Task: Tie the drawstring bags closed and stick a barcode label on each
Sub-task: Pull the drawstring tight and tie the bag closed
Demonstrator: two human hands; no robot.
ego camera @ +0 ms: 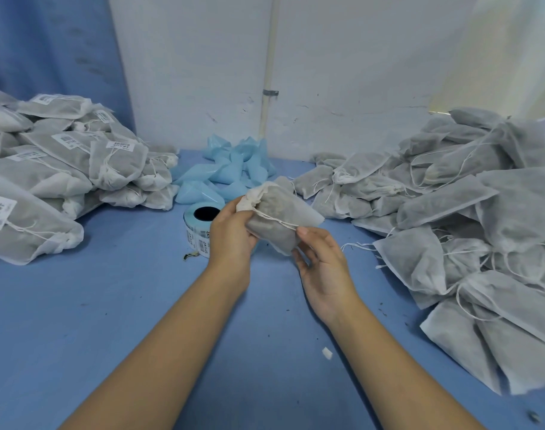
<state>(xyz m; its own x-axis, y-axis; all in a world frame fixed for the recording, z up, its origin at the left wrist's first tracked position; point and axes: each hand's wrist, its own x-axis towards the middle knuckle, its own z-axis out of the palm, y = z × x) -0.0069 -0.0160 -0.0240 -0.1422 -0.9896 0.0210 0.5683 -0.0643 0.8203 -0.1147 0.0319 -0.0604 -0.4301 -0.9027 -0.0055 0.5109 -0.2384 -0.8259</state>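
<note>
The tying step looks to be in hand: the left hand (pixel 231 234) grips the gathered neck of a drawstring bag (pixel 274 206) held above mid-surface, while the right hand (pixel 324 268) pinches its taut drawstring (pixel 277 220). Next comes knotting, I judge, then peeling a barcode from the label roll (pixel 193 235) just at nine o'clock. On the blue surface (pixel 125 305), labelled bags (pixel 63 156) heap further at nine, unlabelled bags (pixel 451 212) at three, blue plastic (pixel 227 172) at twelve below a white wall (pixel 342 72).
</note>
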